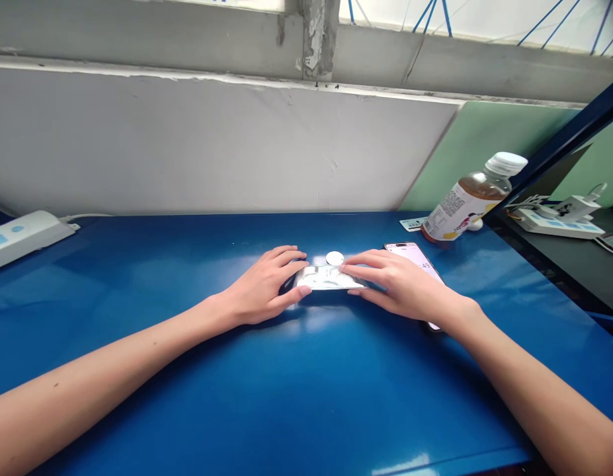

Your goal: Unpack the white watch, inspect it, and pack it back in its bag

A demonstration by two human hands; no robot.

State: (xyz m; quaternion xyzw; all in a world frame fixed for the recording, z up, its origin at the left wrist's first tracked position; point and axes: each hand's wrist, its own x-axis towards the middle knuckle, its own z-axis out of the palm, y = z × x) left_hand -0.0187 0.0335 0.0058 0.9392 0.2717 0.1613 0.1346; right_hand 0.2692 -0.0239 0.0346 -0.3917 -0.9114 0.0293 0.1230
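Note:
A small shiny, silvery-clear flat packet (328,278) lies on the blue table between my two hands; what is in it I cannot make out. My left hand (266,285) has the packet's left end between thumb and fingers. At the right end, my right hand (393,281) grips it the same way, thumb in front and fingers over the top. Just behind the packet is a white round disc (334,258), close to my right fingertips. A phone (415,254) with its screen lit lies partly hidden beneath my right hand and wrist.
A bottle of brown drink (467,201) with a white cap stands at the back right, beside a small card (412,224). A white power strip (26,237) sits at the left edge. Another power strip (559,221) with plugs is beyond the blue frame. A wall borders the blue table (296,396) behind.

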